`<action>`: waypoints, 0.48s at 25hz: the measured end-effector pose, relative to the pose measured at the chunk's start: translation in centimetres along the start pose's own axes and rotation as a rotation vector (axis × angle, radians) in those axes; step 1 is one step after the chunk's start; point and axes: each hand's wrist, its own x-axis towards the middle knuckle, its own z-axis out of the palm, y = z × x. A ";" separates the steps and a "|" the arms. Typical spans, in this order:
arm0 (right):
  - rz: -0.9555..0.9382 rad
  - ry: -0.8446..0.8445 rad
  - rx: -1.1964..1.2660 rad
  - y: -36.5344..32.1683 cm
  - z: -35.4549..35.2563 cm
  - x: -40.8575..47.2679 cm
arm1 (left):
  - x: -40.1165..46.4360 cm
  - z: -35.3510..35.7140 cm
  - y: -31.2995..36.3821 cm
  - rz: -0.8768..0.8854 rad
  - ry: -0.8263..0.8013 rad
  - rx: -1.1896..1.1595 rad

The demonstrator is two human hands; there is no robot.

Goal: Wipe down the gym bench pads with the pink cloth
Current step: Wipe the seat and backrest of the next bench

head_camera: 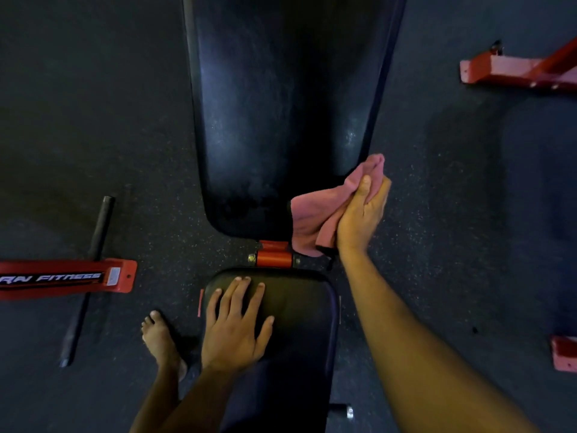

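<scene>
- Under the left hand (pixel 237 326), which lies flat with fingers spread and grips nothing, is the seat pad (pixel 299 332); the fingertips stop just short of its rounded far edge.
- Left of that hand a bare foot (pixel 160 342) stands on the speckled dark floor (pixel 437 245), close beside the seat pad's left edge.
- Just beyond the left fingertips a red hinge bracket (pixel 273 256) fills the narrow gap between the seat pad and the back pad (pixel 281 120).
- The right hand (pixel 362 214) is clamped on the pink cloth (pixel 315 217), thumb pressing its top fold, at the near right corner of the back pad; the loose cloth hangs over that corner and down toward the bracket.
- Beyond the right hand the back pad runs away long and bare, widening to the top of the view.
- Well left of both hands lie a red frame foot (pixel 93 276) lettered "FITNESS" and a dark bar (pixel 87 276) crossing under it.
- Right of the right hand the floor is open; further red frame pieces (pixel 512 70) sit well off at the far right.
</scene>
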 end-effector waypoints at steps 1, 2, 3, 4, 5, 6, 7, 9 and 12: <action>0.076 0.021 0.020 1.3 -0.2 -1.2 | 0.0 0.1 0.0 0.002 -0.006 0.008; 0.141 0.029 0.030 1.9 -0.4 -2.4 | -0.1 0.1 0.1 0.004 -0.015 0.010; 0.193 0.035 0.038 2.1 -0.3 -3.3 | -0.2 0.2 0.0 0.004 -0.019 0.008; 0.226 0.038 0.040 1.8 -0.2 -3.5 | -0.1 0.2 0.0 0.000 -0.019 0.005; 0.243 0.048 0.037 1.4 -0.1 -3.0 | -0.1 0.2 -0.1 -0.005 -0.021 0.005; 0.236 0.065 0.018 0.4 -0.3 -2.0 | -0.1 0.1 -0.1 -0.008 -0.028 0.006; 0.197 0.073 0.006 -0.5 -0.3 -0.8 | -0.1 0.2 -0.1 -0.011 -0.029 0.005; 0.119 0.045 0.046 -1.4 -0.2 0.6 | -0.1 0.4 -0.1 -0.012 -0.016 0.017; 0.260 0.041 0.102 0.3 -0.5 -1.6 | -0.2 -0.2 0.2 0.002 -0.009 0.001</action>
